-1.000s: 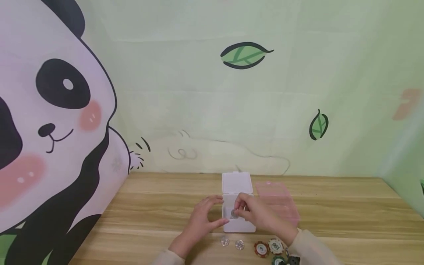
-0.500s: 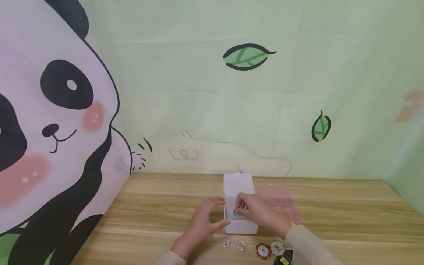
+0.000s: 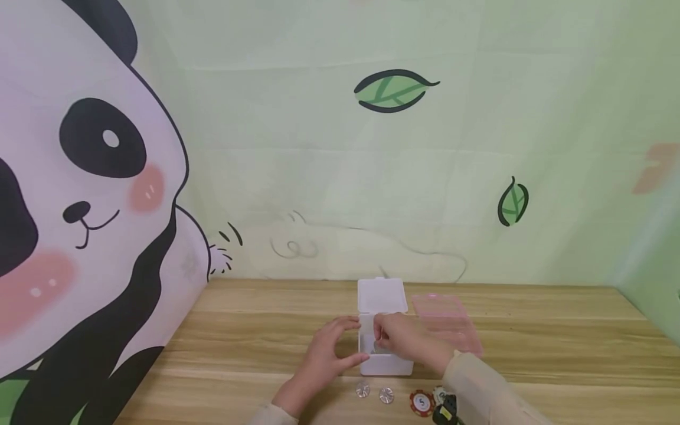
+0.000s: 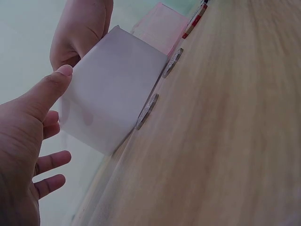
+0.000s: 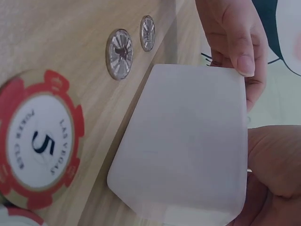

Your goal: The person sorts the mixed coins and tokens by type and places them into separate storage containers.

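Observation:
A white box [image 3: 386,365] stands on the table with its lid [image 3: 381,295] raised at the back. My left hand [image 3: 325,353] holds the box's left side, thumb at the near corner and fingers toward the far one. My right hand [image 3: 404,337] reaches into the box, its fingertips pinching a silver coin [image 3: 376,347] that is mostly covered. The left wrist view shows the box's front wall [image 4: 113,84] with the left thumb on its rim. Two silver coins, a left coin [image 3: 362,389] and a right coin [image 3: 386,395], lie in front of the box.
A pink see-through box [image 3: 467,323] lies right of the white box. Near the right forearm are a red chip [image 3: 422,403] marked 5 and a partly hidden white chip [image 3: 440,392]. A black device [image 3: 446,411] sits by the right sleeve. A panda-print backdrop [image 3: 297,147] rises behind the table.
My right hand has dipped lower into the box with the coin, and its forearm has shifted left, covering more of the chips. The left hand keeps its place on the box.

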